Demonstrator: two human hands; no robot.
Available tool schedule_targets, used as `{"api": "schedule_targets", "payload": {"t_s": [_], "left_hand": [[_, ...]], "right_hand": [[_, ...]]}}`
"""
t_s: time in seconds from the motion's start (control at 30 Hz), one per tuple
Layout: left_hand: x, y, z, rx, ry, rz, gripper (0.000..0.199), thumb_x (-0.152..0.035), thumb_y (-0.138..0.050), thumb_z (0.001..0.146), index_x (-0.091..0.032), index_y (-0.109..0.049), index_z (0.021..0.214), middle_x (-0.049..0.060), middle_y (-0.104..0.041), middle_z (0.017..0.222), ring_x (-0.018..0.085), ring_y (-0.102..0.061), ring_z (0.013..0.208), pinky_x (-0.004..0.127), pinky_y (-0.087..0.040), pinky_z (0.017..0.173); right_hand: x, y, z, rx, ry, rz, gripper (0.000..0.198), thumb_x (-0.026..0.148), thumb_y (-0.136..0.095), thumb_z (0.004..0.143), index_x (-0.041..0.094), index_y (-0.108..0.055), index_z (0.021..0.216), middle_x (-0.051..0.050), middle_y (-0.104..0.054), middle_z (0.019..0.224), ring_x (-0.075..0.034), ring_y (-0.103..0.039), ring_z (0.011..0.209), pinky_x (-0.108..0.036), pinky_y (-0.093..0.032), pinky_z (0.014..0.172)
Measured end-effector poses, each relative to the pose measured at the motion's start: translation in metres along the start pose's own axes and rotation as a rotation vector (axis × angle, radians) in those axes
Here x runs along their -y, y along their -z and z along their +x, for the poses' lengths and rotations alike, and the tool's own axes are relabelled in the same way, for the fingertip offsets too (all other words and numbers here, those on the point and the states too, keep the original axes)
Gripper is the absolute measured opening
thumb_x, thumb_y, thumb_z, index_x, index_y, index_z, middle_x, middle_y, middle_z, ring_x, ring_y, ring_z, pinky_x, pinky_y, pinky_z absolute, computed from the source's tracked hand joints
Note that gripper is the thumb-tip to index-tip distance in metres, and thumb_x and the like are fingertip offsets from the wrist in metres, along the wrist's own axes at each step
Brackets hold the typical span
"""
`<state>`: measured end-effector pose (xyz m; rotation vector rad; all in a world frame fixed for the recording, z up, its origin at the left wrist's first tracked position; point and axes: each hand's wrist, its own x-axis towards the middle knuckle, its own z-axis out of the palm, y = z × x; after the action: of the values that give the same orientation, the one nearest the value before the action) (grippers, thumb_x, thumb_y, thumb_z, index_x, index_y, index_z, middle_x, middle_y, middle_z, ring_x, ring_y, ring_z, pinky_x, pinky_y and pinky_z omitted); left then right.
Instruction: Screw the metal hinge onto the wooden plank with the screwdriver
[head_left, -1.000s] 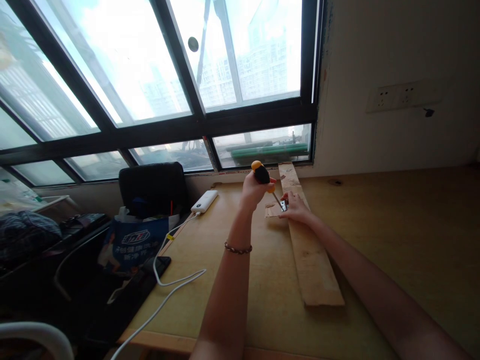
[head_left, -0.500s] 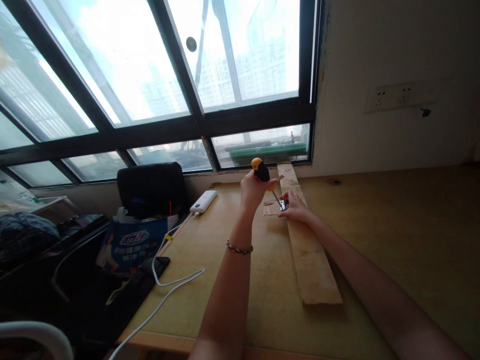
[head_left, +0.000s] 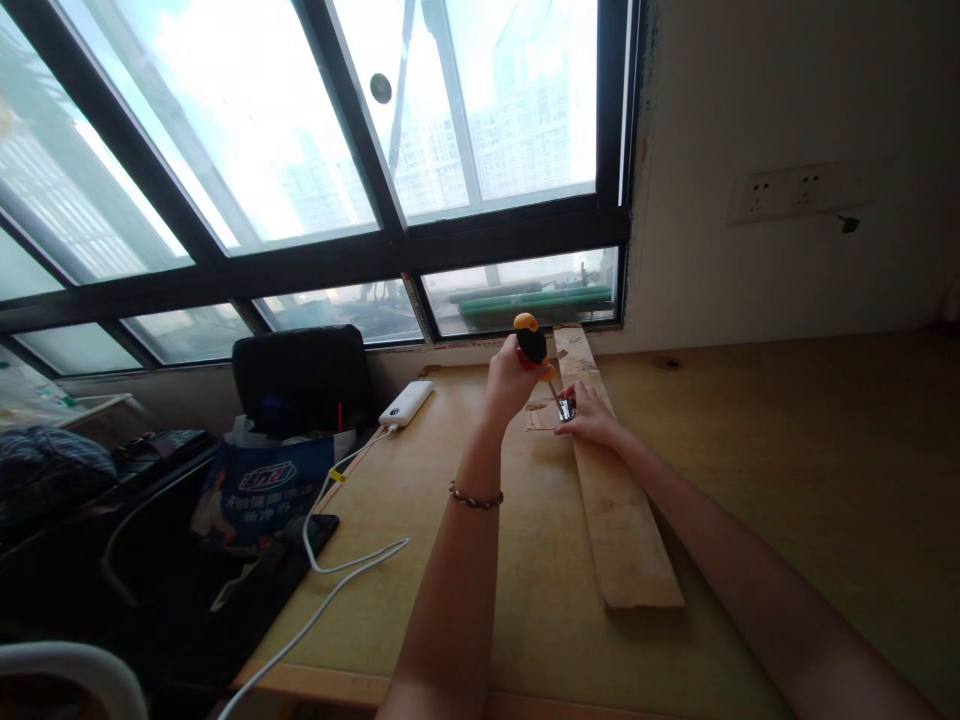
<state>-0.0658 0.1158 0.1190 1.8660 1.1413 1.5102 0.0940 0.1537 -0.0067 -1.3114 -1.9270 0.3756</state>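
My left hand [head_left: 511, 380] is closed round the handle of a black and yellow screwdriver [head_left: 531, 343]. Its shaft slants down, with the tip at a small shiny metal piece [head_left: 566, 409]. The fingers of my right hand [head_left: 591, 415] pinch that piece from the right; its exact kind is too small to make out. Beneath it lies a long wooden board [head_left: 628, 530], running from the window side toward me. A short, thin wooden piece [head_left: 538, 416] sticks out to the left by the metal piece.
A white power bank [head_left: 406, 403] with a white cable [head_left: 352, 575] sits at the table's left edge. Beyond that edge stand a black chair [head_left: 304, 375] and a blue bag [head_left: 262, 490]. The window [head_left: 517, 235] and wall [head_left: 750, 280] bound the table [head_left: 787, 480] at the back.
The screwdriver handle has swung slightly to the right and stands more upright, my left hand moving with it. My right hand keeps its hold on the metal piece.
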Motion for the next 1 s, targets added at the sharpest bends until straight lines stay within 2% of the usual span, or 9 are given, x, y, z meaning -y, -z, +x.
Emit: {"api": "schedule_targets", "payload": {"t_s": [0.1, 0.23, 0.33, 0.5, 0.63, 0.83, 1.0], "left_hand": [[0.004, -0.009, -0.002, 0.107, -0.006, -0.111, 0.033, -0.012, -0.065, 0.058, -0.019, -0.047, 0.085, 0.002, -0.060, 0.076, 0.016, -0.058, 0.073, 0.028, -0.045, 0.068], [0.006, -0.024, -0.007, 0.203, -0.030, -0.131, 0.033, -0.006, -0.055, 0.064, -0.018, -0.040, 0.091, 0.003, -0.059, 0.079, 0.014, -0.057, 0.071, 0.030, -0.045, 0.069], [0.008, -0.029, -0.008, 0.172, -0.052, -0.107, 0.034, -0.009, -0.056, 0.065, -0.018, -0.038, 0.092, 0.001, -0.057, 0.077, 0.012, -0.055, 0.068, 0.029, -0.044, 0.069], [0.013, -0.028, -0.003, 0.066, -0.044, -0.066, 0.042, -0.027, -0.070, 0.060, -0.018, -0.039, 0.087, -0.002, -0.055, 0.070, 0.011, -0.052, 0.061, 0.024, -0.042, 0.060], [0.016, -0.023, 0.000, -0.007, -0.032, -0.010, 0.035, -0.035, -0.069, 0.061, -0.017, -0.045, 0.079, -0.001, -0.055, 0.069, 0.011, -0.052, 0.062, 0.023, -0.040, 0.058], [0.015, -0.013, 0.001, -0.032, 0.002, 0.185, 0.032, -0.037, -0.070, 0.057, -0.016, -0.048, 0.065, -0.003, -0.051, 0.061, 0.011, -0.048, 0.058, 0.022, -0.035, 0.054], [0.012, -0.005, 0.003, -0.034, 0.033, 0.242, 0.036, -0.034, -0.075, 0.049, -0.016, -0.051, 0.069, -0.002, -0.054, 0.064, 0.013, -0.050, 0.061, 0.024, -0.037, 0.056]], "right_hand": [[0.000, 0.000, 0.000, -0.004, 0.004, -0.012, 0.061, 0.035, -0.080, 0.042, 0.022, -0.044, 0.089, -0.002, -0.055, 0.093, -0.022, -0.047, 0.089, -0.032, -0.038, 0.074], [0.000, -0.001, 0.000, -0.015, -0.004, -0.031, 0.060, 0.039, -0.079, 0.043, 0.022, -0.043, 0.087, -0.003, -0.054, 0.092, -0.023, -0.047, 0.088, -0.033, -0.038, 0.073], [0.000, -0.001, 0.001, -0.022, -0.008, -0.025, 0.060, 0.040, -0.079, 0.043, 0.022, -0.043, 0.087, -0.003, -0.054, 0.093, -0.023, -0.048, 0.088, -0.033, -0.038, 0.073], [0.001, -0.001, 0.001, -0.014, -0.032, -0.012, 0.061, 0.040, -0.080, 0.042, 0.021, -0.043, 0.086, -0.003, -0.055, 0.091, -0.023, -0.048, 0.087, -0.033, -0.040, 0.072], [0.002, -0.001, 0.000, -0.030, -0.027, -0.007, 0.062, 0.038, -0.080, 0.042, 0.021, -0.044, 0.089, -0.004, -0.055, 0.094, -0.023, -0.049, 0.090, -0.033, -0.040, 0.074], [0.001, -0.001, 0.000, -0.025, -0.014, 0.010, 0.061, 0.035, -0.080, 0.042, 0.021, -0.045, 0.091, -0.003, -0.056, 0.094, -0.023, -0.049, 0.092, -0.033, -0.040, 0.076], [0.000, -0.002, 0.001, -0.018, -0.013, 0.001, 0.061, 0.034, -0.080, 0.041, 0.021, -0.045, 0.090, -0.003, -0.056, 0.092, -0.023, -0.048, 0.093, -0.033, -0.040, 0.076]]}}
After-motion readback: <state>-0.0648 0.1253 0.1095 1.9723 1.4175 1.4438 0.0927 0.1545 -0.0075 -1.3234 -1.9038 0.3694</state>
